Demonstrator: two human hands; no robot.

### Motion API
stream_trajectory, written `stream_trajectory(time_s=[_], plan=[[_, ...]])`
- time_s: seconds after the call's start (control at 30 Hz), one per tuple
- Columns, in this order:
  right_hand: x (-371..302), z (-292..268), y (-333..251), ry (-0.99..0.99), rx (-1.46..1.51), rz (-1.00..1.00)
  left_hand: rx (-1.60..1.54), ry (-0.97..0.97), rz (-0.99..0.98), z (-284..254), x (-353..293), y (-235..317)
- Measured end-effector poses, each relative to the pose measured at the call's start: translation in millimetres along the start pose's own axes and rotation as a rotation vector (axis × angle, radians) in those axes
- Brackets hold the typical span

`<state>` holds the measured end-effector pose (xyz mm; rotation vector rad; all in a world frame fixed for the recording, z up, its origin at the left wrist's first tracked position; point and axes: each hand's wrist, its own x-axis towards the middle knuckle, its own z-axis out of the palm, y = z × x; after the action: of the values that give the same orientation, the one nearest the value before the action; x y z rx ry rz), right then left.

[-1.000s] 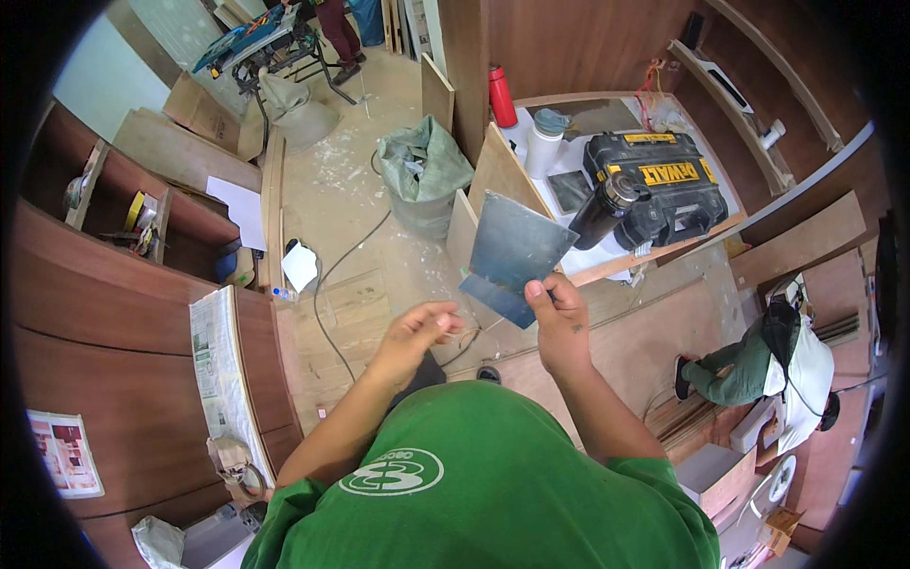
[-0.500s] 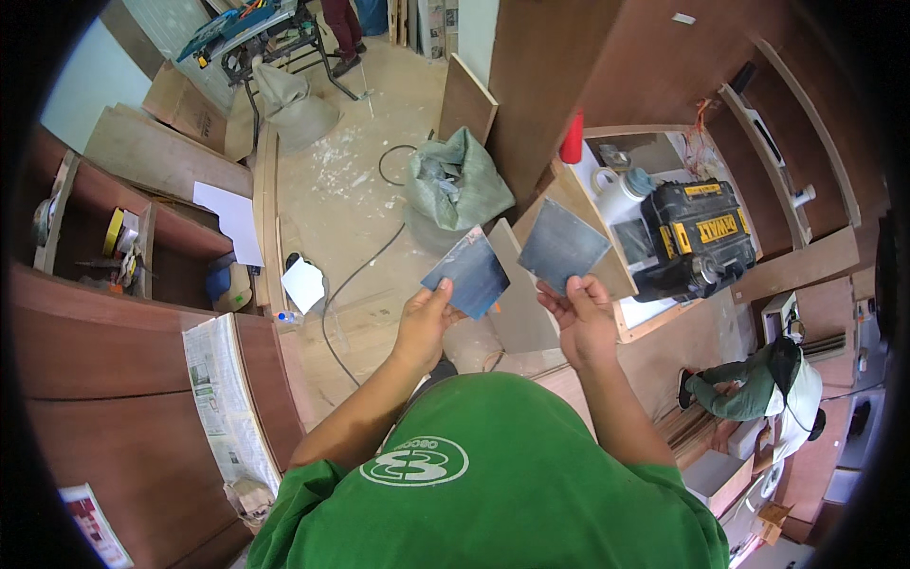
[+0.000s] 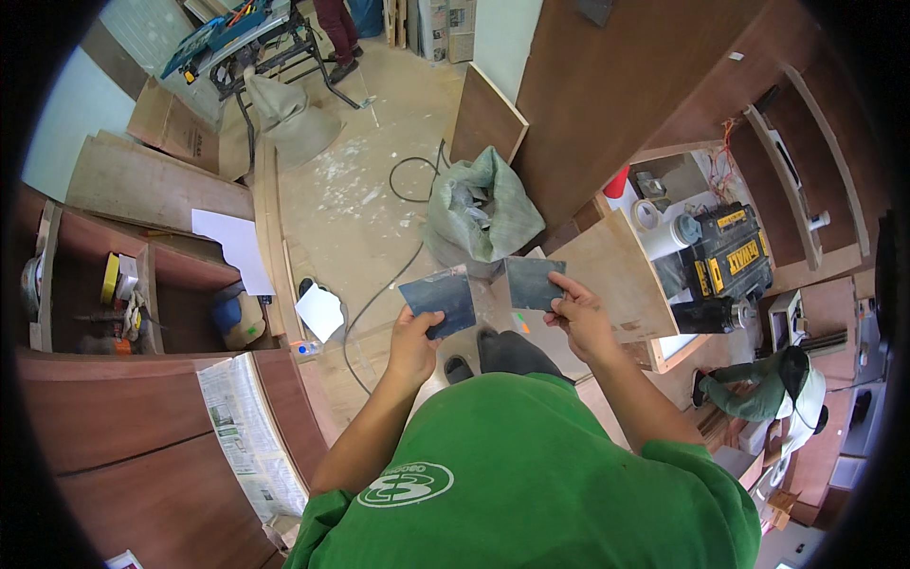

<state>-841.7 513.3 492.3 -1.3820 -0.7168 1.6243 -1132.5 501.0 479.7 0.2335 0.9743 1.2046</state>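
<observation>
In front of my belly, my left hand (image 3: 411,347) grips a thin dark grey square sheet (image 3: 445,297), thumb on its top face near the lower edge. My right hand (image 3: 581,322) pinches a second, similar dark square sheet (image 3: 529,283) by its right side, with fingers over that edge. Both sheets are held up side by side with a narrow gap between them, the left one slightly tilted. Their exact material cannot be made out. Beyond them on the floor stands an open pale green sack (image 3: 483,213) with scraps inside.
To the right, a wooden bench (image 3: 621,275) bears a white bottle (image 3: 671,237), a tape roll and a black-yellow toolbox (image 3: 728,254). A cable (image 3: 383,286) crosses the dusty floor. Newspaper (image 3: 248,427) covers a cabinet at left. A person (image 3: 773,391) crouches at far right; another's legs show at the back.
The view has shifted. My right hand has turned and come lower, its sheet now held by the right side and level with the left one. My leg and foot now show below.
</observation>
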Motion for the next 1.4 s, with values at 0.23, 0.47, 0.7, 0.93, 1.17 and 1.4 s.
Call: stream_trajectory(time_s=[0.23,0.47,0.7,0.93,1.17,1.4], plan=[[53,55,-52,-0.275,0.336,0.114,0.033,-0.013,0.028,4,77,40],[143,98,-90,-0.510,0.310,0.263,0.092,-0.052,0.106,70,135,91],[184,103,-119,-0.503,-0.385,-0.167,0.167,-0.102,0.075,113,178,115],[196,104,-120,-0.151,-0.955,-0.680,0.232,-0.347,0.075,147,219,125],[207,108,-123,0.013,-1.108,-0.910,0.429,-0.428,0.100,144,252,116],[196,139,-134,-0.098,-1.099,-0.867,0.466,-0.470,-0.007,136,265,121]])
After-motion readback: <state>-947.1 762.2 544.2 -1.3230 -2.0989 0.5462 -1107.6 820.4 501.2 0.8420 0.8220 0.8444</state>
